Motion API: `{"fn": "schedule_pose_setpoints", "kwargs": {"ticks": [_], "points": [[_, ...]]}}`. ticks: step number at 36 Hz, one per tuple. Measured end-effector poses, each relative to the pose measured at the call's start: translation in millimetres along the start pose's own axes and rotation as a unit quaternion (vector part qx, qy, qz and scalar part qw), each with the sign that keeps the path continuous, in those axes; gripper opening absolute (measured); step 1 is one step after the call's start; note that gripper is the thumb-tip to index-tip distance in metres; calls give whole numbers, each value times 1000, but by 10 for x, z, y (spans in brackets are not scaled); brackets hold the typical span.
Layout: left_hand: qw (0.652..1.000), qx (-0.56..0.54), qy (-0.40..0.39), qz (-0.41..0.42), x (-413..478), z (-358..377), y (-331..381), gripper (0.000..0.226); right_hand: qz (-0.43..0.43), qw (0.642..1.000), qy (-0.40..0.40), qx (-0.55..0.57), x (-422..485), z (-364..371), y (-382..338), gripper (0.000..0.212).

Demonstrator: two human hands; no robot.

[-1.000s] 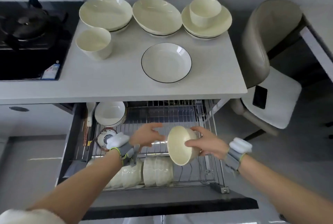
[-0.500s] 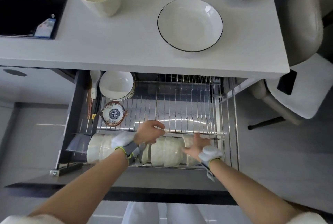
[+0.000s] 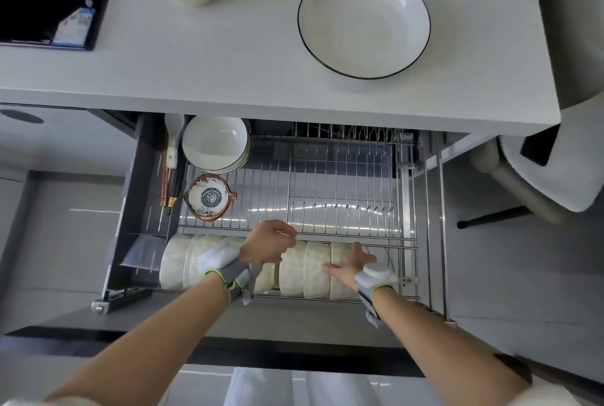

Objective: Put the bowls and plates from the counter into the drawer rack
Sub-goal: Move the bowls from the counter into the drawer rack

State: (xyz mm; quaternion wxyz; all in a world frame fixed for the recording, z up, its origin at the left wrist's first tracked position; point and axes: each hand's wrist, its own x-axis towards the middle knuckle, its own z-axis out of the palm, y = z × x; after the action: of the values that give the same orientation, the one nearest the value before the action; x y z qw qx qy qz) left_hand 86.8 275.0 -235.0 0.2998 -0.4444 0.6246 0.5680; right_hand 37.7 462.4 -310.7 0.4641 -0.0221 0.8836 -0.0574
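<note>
So the right hand (image 3: 349,265) lies with straight fingers flat against the cream ceramic bowl (image 3: 340,289) at the right end of the row of cream bowls (image 3: 294,275), which stand on edge along the front of the steel wire drawer rack (image 3: 343,183); its grip is spread, not wrapped round anything. The left hand (image 3: 266,244) hovers just over that row, grip loosely curled with nothing in it. The white black-rimmed plate (image 3: 363,22) sits up on the grey surface (image 3: 196,62).
</note>
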Motion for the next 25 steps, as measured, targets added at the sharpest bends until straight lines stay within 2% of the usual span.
{"fn": "schedule_pose_setpoints", "kwargs": {"ticks": [6, 16, 25], "points": [[1000, 5, 5, -2, 39, -17, -27, 21, 4, 1000, -8, 15, 15, -2, -62, 81], [1000, 14, -2, 4, -28, -64, 1, 17, -5, 1000, -19, -15, -35, -172, -76, 91], [999, 18, 11, 43, -312, -201, 213, 14, -31, 999, -11, 1, -281, -614, -238, 90]]}}
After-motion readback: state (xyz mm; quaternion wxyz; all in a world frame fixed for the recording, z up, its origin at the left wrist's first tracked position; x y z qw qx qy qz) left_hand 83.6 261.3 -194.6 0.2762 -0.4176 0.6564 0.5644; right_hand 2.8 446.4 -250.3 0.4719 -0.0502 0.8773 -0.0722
